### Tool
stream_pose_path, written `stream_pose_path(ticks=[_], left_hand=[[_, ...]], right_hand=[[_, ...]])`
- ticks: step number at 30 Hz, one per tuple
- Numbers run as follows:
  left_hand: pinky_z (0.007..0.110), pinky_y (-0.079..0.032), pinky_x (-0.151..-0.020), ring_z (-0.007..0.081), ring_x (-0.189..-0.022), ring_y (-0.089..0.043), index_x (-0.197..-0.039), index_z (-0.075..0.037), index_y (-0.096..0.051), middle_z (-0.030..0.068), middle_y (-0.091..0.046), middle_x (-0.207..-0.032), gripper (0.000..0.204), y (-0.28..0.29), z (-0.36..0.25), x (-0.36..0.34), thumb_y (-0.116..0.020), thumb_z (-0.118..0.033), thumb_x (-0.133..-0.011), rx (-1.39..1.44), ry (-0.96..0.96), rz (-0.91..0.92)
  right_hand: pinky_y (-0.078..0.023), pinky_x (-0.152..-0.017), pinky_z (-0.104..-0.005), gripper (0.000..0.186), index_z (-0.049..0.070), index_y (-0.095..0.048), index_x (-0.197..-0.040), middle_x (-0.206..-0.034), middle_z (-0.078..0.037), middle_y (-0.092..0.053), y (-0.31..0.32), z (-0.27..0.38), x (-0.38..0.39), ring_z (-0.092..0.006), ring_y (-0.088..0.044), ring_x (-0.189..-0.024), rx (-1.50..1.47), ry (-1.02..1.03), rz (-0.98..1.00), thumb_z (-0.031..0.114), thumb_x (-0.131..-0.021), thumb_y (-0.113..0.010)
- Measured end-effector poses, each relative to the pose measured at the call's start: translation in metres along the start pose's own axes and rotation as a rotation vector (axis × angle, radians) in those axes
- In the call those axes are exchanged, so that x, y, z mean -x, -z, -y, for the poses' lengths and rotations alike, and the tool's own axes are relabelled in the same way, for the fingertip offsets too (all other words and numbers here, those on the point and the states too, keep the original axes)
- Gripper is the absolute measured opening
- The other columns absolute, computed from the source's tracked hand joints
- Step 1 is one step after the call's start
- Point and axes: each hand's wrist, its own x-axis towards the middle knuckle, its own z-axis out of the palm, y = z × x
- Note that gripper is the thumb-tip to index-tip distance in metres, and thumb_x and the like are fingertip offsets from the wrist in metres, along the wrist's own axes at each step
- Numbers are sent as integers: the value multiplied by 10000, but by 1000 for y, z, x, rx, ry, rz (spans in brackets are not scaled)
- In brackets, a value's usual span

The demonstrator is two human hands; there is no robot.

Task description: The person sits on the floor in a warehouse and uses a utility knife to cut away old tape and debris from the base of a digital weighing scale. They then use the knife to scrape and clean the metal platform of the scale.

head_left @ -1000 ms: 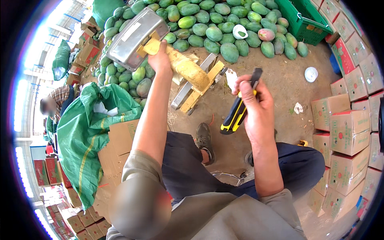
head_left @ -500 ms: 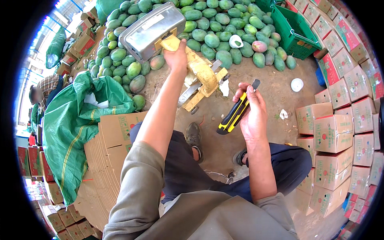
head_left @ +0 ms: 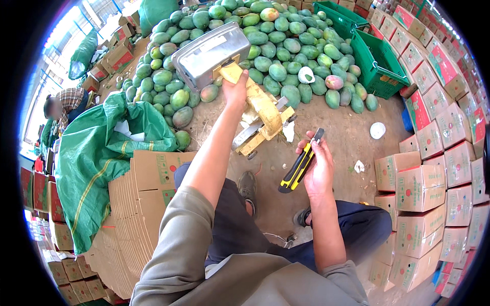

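Observation:
My left hand is closed around the yellow post of what looks like a wheeled platform scale, just below its boxy silver metal head. The scale stands on the floor ahead of my feet, its yellow base and small dark wheels partly hidden by the post. My right hand holds a black and yellow utility knife, its grey tip pointing up and away and its black end down toward my left. Thumb and fingers press on the knife's upper part. I cannot tell whether the blade is out.
A big heap of green mangoes lies ahead, with green crates at its right. Cartons are stacked along the right. Flattened cardboard and a green woven sack lie left. A person is bent over farther left.
The whole view has shifted slightly, so the heap and scale appear farther right and lower. Both hands keep their holds; the knife appears a little lower and is tilted slightly more upright.

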Motion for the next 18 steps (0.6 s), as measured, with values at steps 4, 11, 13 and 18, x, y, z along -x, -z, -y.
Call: stream_pose_path(ticks=[4, 11, 13, 18], left_hand=[[337, -527, -840, 204, -945, -646, -1177, 22, -520, 132, -660, -1105, 502, -1, -3, 0, -811, -203, -835, 41, 3, 23], [342, -496, -911, 211, -1018, -627, -1220, 26, -512, 132, -658, -1126, 549, 5, 8, -9, -814, -217, -832, 11, 15, 11], [336, -510, -866, 197, -979, -634, -1219, 8, -524, 112, -663, -1106, 507, 7, 9, -10, -800, -218, -858, -1, -16, -10], [327, -491, -881, 179, -967, -621, -1224, 4, -527, 96, -665, -1087, 498, -5, -1, 16, -795, -206, -860, -41, -105, -26]], right_hand=[[-505, -852, -338, 233, -5, -575, -1181, -977, -124, -662, 4, -3, -3, -220, -623, -898, 68, 13, 4, 165, -1027, -532], [-526, -835, -341, 241, 49, -560, -1194, -980, -106, -680, 3, -13, -2, -207, -673, -890, 114, -82, -2, 239, -1047, -531], [-535, -809, -338, 258, 59, -556, -1199, -976, -100, -679, -3, -17, 0, -206, -682, -882, 161, -94, 10, 269, -1052, -525], [-536, -715, -293, 296, 45, -556, -1206, -897, -73, -676, -24, -11, -7, -163, -679, -780, 458, -47, 205, 297, -1070, -481]])
